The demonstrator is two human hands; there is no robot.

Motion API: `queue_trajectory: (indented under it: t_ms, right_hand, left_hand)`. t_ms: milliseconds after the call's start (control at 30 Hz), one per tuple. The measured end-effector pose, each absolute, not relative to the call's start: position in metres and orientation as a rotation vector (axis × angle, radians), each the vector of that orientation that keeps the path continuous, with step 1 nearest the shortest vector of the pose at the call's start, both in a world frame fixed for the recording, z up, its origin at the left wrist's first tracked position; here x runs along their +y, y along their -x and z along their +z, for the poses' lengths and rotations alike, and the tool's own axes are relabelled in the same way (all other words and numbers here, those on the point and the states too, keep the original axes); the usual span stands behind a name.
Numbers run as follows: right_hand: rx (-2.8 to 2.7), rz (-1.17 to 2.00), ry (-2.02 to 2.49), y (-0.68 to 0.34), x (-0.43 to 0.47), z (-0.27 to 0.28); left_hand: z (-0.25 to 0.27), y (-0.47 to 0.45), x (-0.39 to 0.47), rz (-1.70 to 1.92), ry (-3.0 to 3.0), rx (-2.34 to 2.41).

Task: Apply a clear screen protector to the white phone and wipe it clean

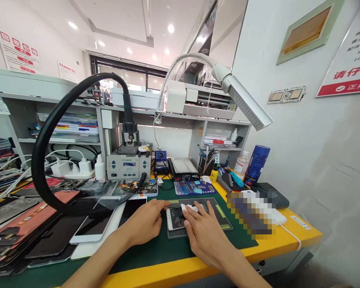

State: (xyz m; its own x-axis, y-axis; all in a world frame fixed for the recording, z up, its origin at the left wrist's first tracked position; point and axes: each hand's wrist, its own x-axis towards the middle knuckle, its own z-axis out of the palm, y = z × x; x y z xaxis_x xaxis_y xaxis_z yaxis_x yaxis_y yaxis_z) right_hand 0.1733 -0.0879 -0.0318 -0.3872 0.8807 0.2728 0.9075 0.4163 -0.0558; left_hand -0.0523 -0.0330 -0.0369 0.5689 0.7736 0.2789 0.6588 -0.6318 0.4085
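A white-framed smartphone (175, 218) with a dark screen lies face up on a grey textured mat (223, 216). My right hand (205, 232) rests over the phone's right part, fingers pressing a white wipe (192, 207) against the screen. Part of the wipe and the phone's right end are hidden under those fingers. At the phone's left sits my left hand (147, 222), its fingers mostly curled in. Its index finger reaches to the phone's upper left corner, and nothing shows inside the hand.
Several phones (96, 224) lie at the left under a thick black hose (37, 160) looping from a hot-air station (129, 165). A blue spray can (257, 164) stands at the back right. A lamp (249, 104) hangs above. The yellow table edge (156, 268) runs in front.
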Motion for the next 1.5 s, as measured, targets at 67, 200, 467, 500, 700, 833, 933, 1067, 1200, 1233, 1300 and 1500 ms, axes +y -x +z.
queue_trajectory:
  t_ms: [67,200,467,500,700,833,933,1067,1200,1233,1300,1500]
  right_hand:
    - [-2.433,-0.139,1.556,-0.175,-0.088,-0.032]
    - [-2.449,-0.162,1.529,-0.174,-0.089,-0.033]
    - [-2.474,-0.031,1.444,-0.164,-0.101,-0.032]
    - [-2.483,-0.024,1.433,-0.163,-0.102,-0.031]
    - [-2.534,-0.012,1.375,-0.167,-0.1,-0.025]
    - [-2.508,-0.013,1.439,-0.174,-0.089,-0.024]
    - [-2.474,-0.066,1.477,-0.172,-0.086,-0.029]
    - [-2.512,-0.161,1.429,-0.165,-0.091,-0.034]
    - [-2.576,-0.232,1.368,-0.161,-0.098,-0.034]
    - [-2.583,-0.248,1.361,-0.161,-0.099,-0.033]
    - [-2.599,-0.266,1.347,-0.16,-0.101,-0.032]
    - [-2.634,-0.16,1.289,-0.154,-0.107,-0.028]
  left_hand:
    - [-0.037,0.052,-0.033,0.642,-2.543,1.192]
    - [-0.036,0.051,-0.033,0.651,-2.544,1.203]
    - [-0.035,0.051,-0.035,0.65,-2.55,1.214]
    - [-0.035,0.051,-0.034,0.648,-2.546,1.215]
    - [-0.038,0.052,-0.033,0.64,-2.554,1.201]
    - [-0.036,0.052,-0.034,0.648,-2.574,1.201]
    - [-0.033,0.052,-0.035,0.636,-2.588,1.198]
    - [-0.031,0.052,-0.036,0.638,-2.604,1.182]
    - [-0.031,0.051,-0.036,0.638,-2.612,1.194]
    - [-0.031,0.051,-0.036,0.639,-2.612,1.196]
    - [-0.032,0.051,-0.036,0.646,-2.61,1.199]
    - [-0.033,0.051,-0.034,0.656,-2.587,1.194]
